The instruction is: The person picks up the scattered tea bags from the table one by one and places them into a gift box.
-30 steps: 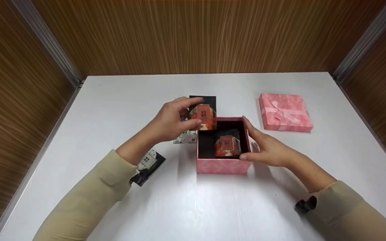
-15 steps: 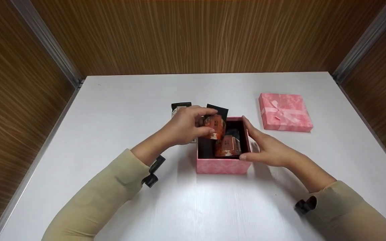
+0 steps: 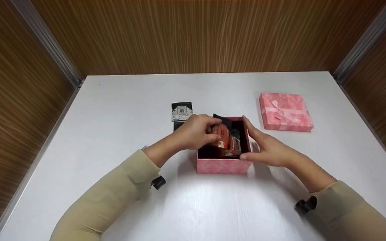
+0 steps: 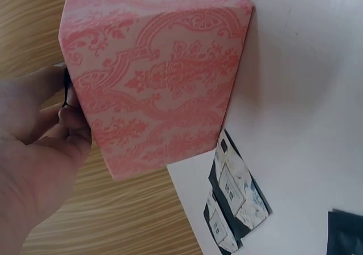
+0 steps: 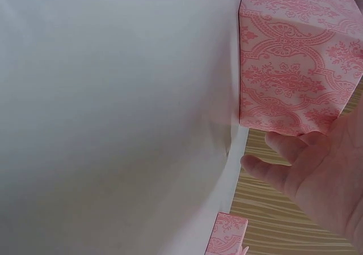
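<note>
My left hand point(image 3: 196, 132) pinches a flat black sachet point(image 3: 222, 136) with an orange-red label, tilted inside the mouth of an open pink gift box point(image 3: 222, 166). Another orange-labelled sachet point(image 3: 236, 144) lies inside the box, partly covered by the held one. At the box's right side, my right hand point(image 3: 270, 149) holds the wall, thumb on the front corner and fingers at the back corner. In the left wrist view, the box's patterned side point(image 4: 159, 85) hides most of the held sachet. The right wrist view has my right fingers point(image 5: 283, 147) against the box's top edge.
The pink lid point(image 3: 285, 112) with a ribbon bow lies at the back right of the white table point(image 3: 129, 100). Left of the box are black sachets with white labels point(image 3: 182, 112), partly behind my left hand. Wood-grain panels point(image 3: 206, 36) border the table.
My left hand has moved right and down, carrying the orange-labelled sachet from above the box's back left corner into its opening. My right hand and the box have stayed put.
</note>
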The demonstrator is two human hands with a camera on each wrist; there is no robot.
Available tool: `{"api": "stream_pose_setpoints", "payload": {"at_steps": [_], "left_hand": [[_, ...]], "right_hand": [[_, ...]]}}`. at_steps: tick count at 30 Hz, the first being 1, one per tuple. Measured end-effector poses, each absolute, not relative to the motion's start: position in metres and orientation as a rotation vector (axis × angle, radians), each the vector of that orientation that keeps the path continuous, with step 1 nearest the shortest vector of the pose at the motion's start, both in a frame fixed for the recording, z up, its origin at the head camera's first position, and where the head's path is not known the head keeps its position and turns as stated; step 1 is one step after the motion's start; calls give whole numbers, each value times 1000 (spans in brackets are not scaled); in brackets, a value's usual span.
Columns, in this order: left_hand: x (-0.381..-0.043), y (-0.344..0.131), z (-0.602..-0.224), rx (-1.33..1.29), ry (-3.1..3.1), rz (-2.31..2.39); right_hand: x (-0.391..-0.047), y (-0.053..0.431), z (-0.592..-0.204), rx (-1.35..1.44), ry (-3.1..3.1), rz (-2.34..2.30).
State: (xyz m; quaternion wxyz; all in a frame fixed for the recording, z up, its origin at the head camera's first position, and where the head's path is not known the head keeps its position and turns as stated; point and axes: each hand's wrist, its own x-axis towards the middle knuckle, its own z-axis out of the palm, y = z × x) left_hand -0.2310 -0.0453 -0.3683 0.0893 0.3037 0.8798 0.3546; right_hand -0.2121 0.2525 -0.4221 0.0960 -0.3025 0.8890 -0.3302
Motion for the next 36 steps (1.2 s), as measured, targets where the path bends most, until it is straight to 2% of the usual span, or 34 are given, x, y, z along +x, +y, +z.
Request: {"api": "stream_pose_setpoints", "payload": {"at_steps": [17, 36], "left_hand": [[-233, -9, -378, 927, 2718, 605], [-235, 3, -385, 898, 2757, 292]], "right_hand": [[-211, 254, -423, -890, 2642, -973], [-212, 252, -423, -879, 2640, -967]]}}
